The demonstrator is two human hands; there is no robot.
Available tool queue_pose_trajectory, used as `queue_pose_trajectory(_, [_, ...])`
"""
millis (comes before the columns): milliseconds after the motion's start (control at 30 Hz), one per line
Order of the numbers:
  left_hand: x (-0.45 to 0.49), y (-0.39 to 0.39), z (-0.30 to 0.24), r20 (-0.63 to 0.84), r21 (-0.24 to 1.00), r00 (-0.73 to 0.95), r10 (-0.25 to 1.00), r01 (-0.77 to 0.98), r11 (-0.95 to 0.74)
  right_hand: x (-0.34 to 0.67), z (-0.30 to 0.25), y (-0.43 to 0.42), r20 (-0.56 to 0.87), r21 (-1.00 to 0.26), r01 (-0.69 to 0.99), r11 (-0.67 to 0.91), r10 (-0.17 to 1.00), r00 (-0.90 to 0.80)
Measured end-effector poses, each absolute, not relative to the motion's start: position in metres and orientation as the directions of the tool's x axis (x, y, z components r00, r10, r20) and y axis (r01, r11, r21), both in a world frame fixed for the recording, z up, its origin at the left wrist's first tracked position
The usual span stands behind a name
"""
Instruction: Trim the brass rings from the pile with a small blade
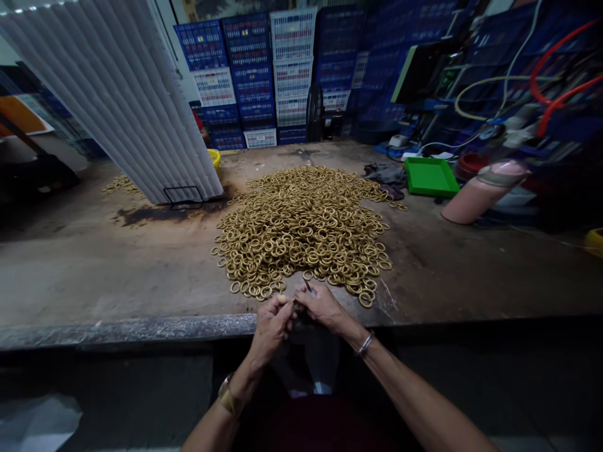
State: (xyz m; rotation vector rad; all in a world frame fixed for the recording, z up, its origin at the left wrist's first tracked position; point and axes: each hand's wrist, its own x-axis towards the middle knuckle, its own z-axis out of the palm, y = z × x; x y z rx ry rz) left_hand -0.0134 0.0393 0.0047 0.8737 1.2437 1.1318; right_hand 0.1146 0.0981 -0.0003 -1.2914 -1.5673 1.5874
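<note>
A large heap of small brass rings lies on the worn workbench. At the bench's near edge, just in front of the heap, my left hand is closed with its fingertips pinched on a small ring. My right hand is closed around a thin dark tool whose tip sticks up toward the heap. The two hands touch at the fingertips. A watch is on my left wrist and a bracelet on my right.
A tall white ribbed stack stands at the back left, with a few more rings beside it. A green tray, a pink cylinder, hoses and stacked blue and white crates fill the back.
</note>
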Motion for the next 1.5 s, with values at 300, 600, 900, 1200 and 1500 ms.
queue_pose_trajectory(300, [-0.012,0.038,0.011,-0.300,0.931,0.011,0.954,-0.216,0.295,0.114,0.000,0.099,-0.250,-0.956,0.240,-0.168,0.895,-0.369])
queue_pose_trajectory(600, [-0.012,0.038,0.005,-0.267,0.939,-0.028,0.963,-0.234,0.254,0.126,-0.003,0.089,0.055,-0.665,0.633,0.397,0.871,-0.489])
queue_pose_trajectory(900, [-0.010,0.038,0.003,-0.193,0.973,-0.093,0.977,-0.143,0.178,0.122,0.009,0.080,-0.081,-0.430,0.775,0.464,0.835,-0.545])
queue_pose_trajectory(1200, [-0.013,0.031,0.015,-0.337,0.834,0.034,0.941,-0.453,0.316,0.127,0.010,0.107,0.043,-0.316,0.889,0.332,0.941,-0.336])
queue_pose_trajectory(1500, [-0.015,0.034,0.004,-0.402,0.667,0.051,0.914,-0.667,0.331,0.126,0.022,0.147,0.154,-0.242,0.943,0.229,0.969,-0.196])
